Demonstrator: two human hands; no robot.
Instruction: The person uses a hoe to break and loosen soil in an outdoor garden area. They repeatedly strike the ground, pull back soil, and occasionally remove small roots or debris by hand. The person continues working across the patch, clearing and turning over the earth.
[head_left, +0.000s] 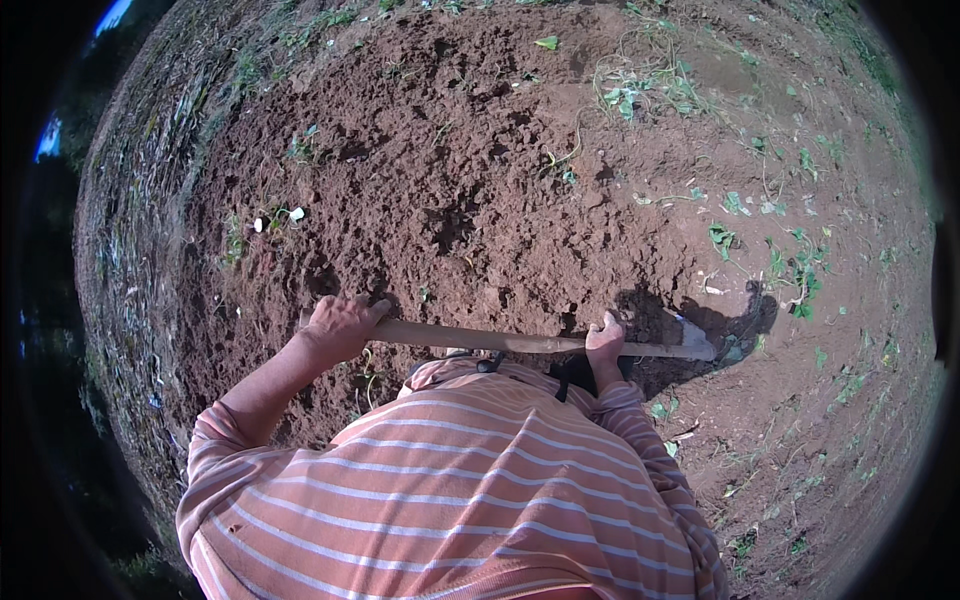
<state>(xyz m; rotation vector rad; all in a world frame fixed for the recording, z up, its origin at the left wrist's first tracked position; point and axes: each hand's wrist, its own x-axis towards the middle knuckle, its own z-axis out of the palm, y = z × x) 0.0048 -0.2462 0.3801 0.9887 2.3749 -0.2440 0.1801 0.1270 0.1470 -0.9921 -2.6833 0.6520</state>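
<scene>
My left hand (343, 327) grips the upper end of a long wooden handle (472, 337) at the left. Farther along the same handle, my right hand (605, 342) is closed round it, near the metal head of a hoe (697, 341). The tool lies roughly level across the front of my body. Its pale metal head is at the right, over or on the soil; whether it touches cannot be told. Loose, broken brown soil (450, 180) spreads beyond the handle.
Smoother soil with scattered green vines (802, 274) lies to the right. More cut vines (660, 86) are at the upper right. Small leafy weeds (236, 236) stand at the left, before a strip of dry stalks (142, 172). My shadow (739, 315) falls around the hoe's head.
</scene>
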